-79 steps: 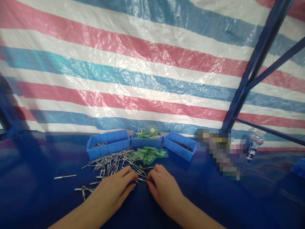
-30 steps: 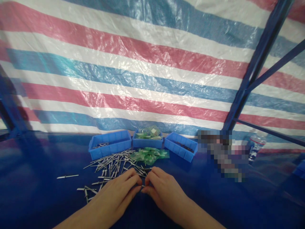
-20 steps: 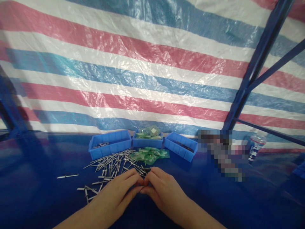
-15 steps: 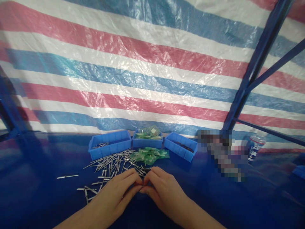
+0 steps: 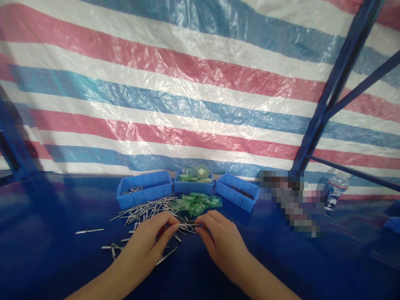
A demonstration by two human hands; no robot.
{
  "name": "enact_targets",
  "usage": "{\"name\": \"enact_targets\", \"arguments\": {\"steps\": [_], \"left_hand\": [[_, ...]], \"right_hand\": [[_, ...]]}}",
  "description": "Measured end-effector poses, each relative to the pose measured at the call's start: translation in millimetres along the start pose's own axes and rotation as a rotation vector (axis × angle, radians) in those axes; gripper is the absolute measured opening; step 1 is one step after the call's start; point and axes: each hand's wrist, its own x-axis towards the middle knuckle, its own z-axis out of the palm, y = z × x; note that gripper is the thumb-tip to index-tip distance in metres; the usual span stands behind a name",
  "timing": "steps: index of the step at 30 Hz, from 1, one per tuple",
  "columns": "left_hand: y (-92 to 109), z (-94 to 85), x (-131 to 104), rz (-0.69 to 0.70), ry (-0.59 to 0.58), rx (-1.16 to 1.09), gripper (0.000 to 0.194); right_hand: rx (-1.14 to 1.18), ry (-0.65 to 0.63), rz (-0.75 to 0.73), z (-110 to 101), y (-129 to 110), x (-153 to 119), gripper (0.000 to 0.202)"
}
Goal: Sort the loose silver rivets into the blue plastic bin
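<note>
Both my hands are over the blue tabletop, a short distance apart. My left hand (image 5: pixel 153 237) pinches one end of a thin silver blind rivet (image 5: pixel 187 225) between thumb and forefinger. At the rivet's other end, the thumb and fingers of my right hand (image 5: pixel 218 237) are closed in a pinch. A heap of loose silver rivets (image 5: pixel 150 210) spreads behind and to the left of my hands, partly hidden by my left hand. Small green plastic packets (image 5: pixel 196 203) lie just beyond the fingertips.
Three blue bins stand along the back: the left bin (image 5: pixel 118 196) has a few rivets, the middle bin (image 5: pixel 193 187) green packets, the right bin (image 5: pixel 234 198) small dark pieces. A single rivet (image 5: pixel 89 231) lies far left. A bottle (image 5: pixel 336 191) stands right, beside a blurred area.
My hands, fingertips together before, have moved apart and slightly away from me. A rivet now shows between them, and another lies uncovered beside my left hand.
</note>
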Motion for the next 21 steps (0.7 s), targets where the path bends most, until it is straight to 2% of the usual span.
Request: {"name": "enact_targets", "arguments": {"steps": [9,16,21], "left_hand": [[4.9,-4.6,1.2,-0.036,0.034,-0.017,0.029],[3.6,-4.0,-0.1,-0.030,0.025,-0.032,0.028],[-0.3,-1.3,0.1,-0.025,0.026,-0.033,0.028]], "right_hand": [[0.064,0.069,0.033,1.4,5.0,0.7,0.016],[0.088,0.136,-0.039,3.6,7.7,-0.9,0.014],[0.137,0.245,-0.137,7.5,11.9,-1.7,0.009]]}}
